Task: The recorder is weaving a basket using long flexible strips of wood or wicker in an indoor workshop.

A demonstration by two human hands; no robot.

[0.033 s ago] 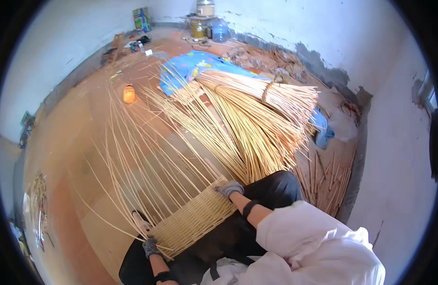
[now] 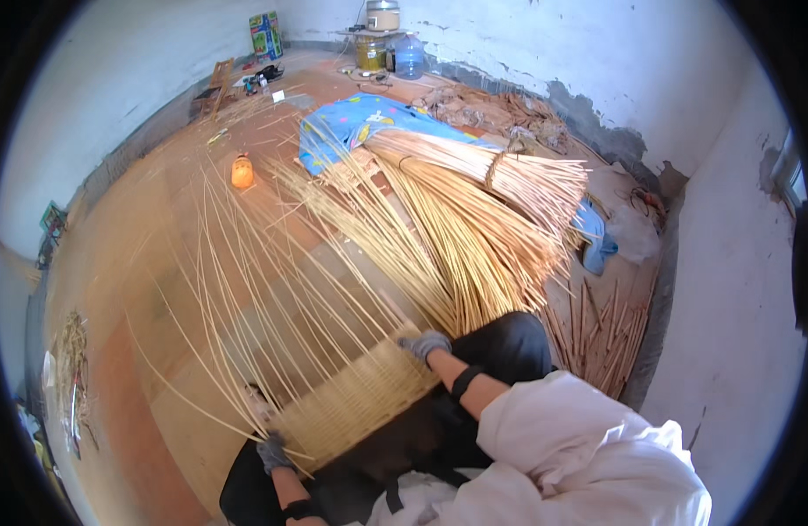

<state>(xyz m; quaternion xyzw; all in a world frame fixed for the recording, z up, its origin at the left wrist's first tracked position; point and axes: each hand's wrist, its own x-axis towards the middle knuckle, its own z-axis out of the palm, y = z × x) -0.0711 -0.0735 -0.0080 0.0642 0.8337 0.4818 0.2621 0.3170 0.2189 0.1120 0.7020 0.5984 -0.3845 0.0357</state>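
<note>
Across my lap lies a woven wicker panel [image 2: 358, 394], pale yellow and slightly smeared by motion. Long loose rods [image 2: 246, 289] fan out from its far edge over the floor. My left hand [image 2: 273, 452], in a grey glove, is closed round the panel's near left corner, where several rod ends stick out. At the opposite end my right hand [image 2: 427, 345], gloved alike, grips the upper right corner. Its thumb side and fingertips are partly hidden against the weave.
Beyond my right knee lie large bundles of peeled rods [image 2: 474, 237], partly on a blue patterned cloth [image 2: 342, 118]. An orange bottle [image 2: 242, 172] stands on the floor. Short brown sticks [image 2: 601, 337] lie at the right, near the wall. A water jug [image 2: 409, 57] stands far back.
The panel has shifted slightly and is now more blurred, its loose rods swaying a little. Both hands keep their grip, the left one a touch higher and further left.
</note>
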